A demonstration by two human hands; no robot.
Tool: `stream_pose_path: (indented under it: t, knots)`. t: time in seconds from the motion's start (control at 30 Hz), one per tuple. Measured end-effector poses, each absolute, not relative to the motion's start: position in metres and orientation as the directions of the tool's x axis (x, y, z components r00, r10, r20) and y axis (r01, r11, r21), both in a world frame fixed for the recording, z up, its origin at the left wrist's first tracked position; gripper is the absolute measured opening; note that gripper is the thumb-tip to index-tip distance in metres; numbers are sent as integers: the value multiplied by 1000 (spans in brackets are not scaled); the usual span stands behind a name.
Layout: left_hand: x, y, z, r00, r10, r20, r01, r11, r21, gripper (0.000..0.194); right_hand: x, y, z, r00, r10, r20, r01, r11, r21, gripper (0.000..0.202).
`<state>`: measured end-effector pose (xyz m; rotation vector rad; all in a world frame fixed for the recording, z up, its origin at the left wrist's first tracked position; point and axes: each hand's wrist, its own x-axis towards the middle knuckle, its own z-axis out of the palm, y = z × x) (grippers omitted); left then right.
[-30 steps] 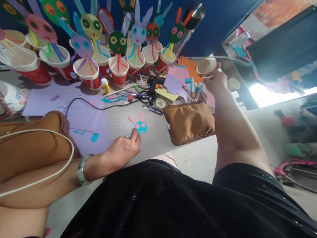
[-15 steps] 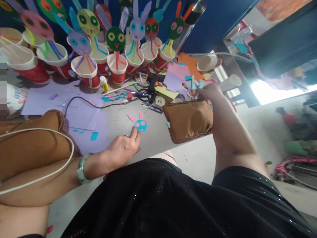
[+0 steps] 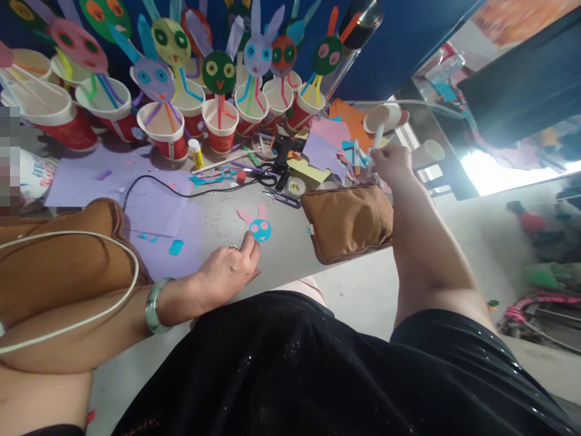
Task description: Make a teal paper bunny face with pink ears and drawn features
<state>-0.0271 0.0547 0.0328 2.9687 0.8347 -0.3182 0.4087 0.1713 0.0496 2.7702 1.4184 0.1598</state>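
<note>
A small blue paper rabbit face (image 3: 262,229) with pink ears and pink eye circles lies flat on the grey table. My left hand (image 3: 229,269) rests beside it, fingers bent together and fingertips pressing its lower left edge. Over the far right of the table, my right hand (image 3: 394,163) is closed around a slim, pale marker pen (image 3: 378,137) that points upward. Just left of that hand, several more markers (image 3: 357,158) lie among paper scraps. Below it sits a brown cushion (image 3: 347,224), partly covered by my right forearm.
Red paper cups (image 3: 221,134) with paper rabbit heads on straws line the back. Scissors (image 3: 263,175), a tape roll (image 3: 296,187), a glue stick (image 3: 196,154) and a black cable (image 3: 181,195) lie mid-table. Purple paper (image 3: 157,212) and another brown cushion (image 3: 68,257) are at left.
My right hand has lifted a pale marker pen from among the scraps and moved slightly up. My left hand stays at the paper rabbit face; the whole view has shifted a little.
</note>
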Motion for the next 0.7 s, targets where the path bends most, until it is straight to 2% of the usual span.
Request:
stream_pose_path:
  t: [0.13, 0.27, 0.5, 0.7]
  knots:
    - [-27, 55, 31, 832, 517, -203, 526, -850, -7, 55, 406, 170, 54, 614, 786, 74, 790, -609, -72, 36]
    - [-27, 54, 29, 830, 526, -187, 536, -844, 5, 54, 410, 173, 55, 644, 764, 42, 761, -633, -145, 30]
    - [-26, 56, 31, 831, 523, -187, 538, -843, 34, 53, 415, 176, 43, 644, 765, 0, 759, -639, -126, 17]
    - [-27, 54, 30, 832, 524, -183, 536, -844, 19, 50, 413, 175, 37, 648, 761, 18, 757, -642, -127, 15]
